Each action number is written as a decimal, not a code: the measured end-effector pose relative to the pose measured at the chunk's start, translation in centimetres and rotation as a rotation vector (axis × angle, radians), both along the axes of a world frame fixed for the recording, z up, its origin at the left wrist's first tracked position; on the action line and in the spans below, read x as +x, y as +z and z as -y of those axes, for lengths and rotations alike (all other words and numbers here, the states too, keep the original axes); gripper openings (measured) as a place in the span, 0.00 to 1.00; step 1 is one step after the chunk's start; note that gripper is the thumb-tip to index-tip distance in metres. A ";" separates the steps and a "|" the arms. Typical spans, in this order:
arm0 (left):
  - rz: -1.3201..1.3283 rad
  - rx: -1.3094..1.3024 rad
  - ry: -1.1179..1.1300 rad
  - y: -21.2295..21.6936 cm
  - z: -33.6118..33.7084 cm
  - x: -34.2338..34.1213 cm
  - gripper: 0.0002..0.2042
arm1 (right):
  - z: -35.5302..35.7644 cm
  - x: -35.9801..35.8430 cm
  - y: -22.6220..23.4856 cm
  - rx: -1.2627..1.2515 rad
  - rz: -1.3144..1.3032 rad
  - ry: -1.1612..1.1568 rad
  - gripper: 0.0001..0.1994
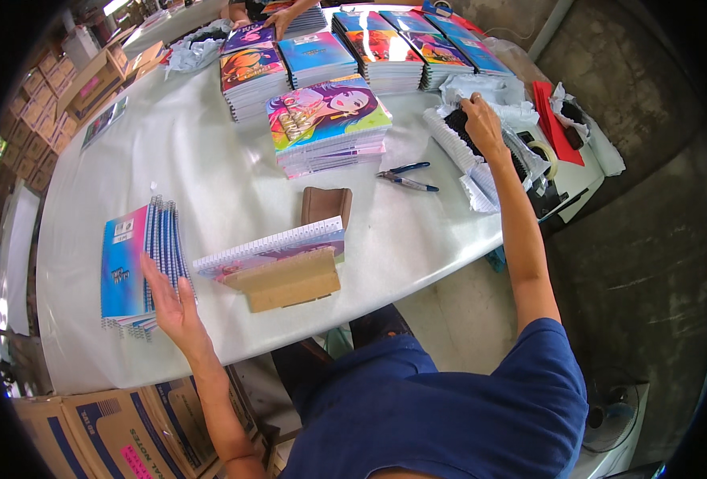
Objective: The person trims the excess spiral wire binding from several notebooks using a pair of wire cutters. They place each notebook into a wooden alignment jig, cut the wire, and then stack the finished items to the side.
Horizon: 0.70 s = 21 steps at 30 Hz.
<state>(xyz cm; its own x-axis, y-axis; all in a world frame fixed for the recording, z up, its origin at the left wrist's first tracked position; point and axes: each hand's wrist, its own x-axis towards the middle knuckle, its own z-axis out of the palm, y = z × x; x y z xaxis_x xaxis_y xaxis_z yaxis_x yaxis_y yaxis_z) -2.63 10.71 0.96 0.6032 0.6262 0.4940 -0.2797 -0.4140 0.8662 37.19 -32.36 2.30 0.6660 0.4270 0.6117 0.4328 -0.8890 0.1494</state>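
My left hand (177,314), fingers stretched out, rests against the right side of a fanned stack of spiral notebooks (124,259) with blue and pink covers. My right hand (482,124) reaches far right, its fingertips pinched together over a heap of black binding coils (459,122) lying in crumpled white paper (484,182). What those fingertips hold is hidden. Between my arms, a notebook block (278,243) with holes punched along its edge leans on a brown cardboard stand (293,281). Just behind it sits a brown curved block (325,206).
Pliers (408,176) lie mid-table beside a stack of colourful notebooks (329,120). More notebook stacks (381,60) line the far side, where another person's hand (282,22) touches one. A tape roll (544,160) and red sheets (557,124) are at right. Cartons (122,431) stand below left.
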 end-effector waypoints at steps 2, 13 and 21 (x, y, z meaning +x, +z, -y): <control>-0.087 0.387 0.088 1.2 0.8 0.6 0.32 | -2.3 -2.1 2.1 0.054 0.085 0.184 0.11; -0.647 1.031 -0.338 5.5 9.2 8.3 0.24 | -14.6 -22.6 2.9 0.717 -0.762 0.768 0.11; -0.560 0.917 -0.351 4.4 9.2 8.0 0.20 | -14.5 -22.3 1.8 0.764 -1.020 0.904 0.09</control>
<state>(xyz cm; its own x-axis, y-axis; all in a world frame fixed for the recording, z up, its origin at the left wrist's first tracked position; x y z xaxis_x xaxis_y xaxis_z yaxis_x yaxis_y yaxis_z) 5.37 1.50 5.32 0.9551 -0.0817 0.2849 -0.1741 -0.9326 0.3161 14.86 -17.88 4.06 0.6225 0.7104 0.3284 0.4784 -0.0134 -0.8780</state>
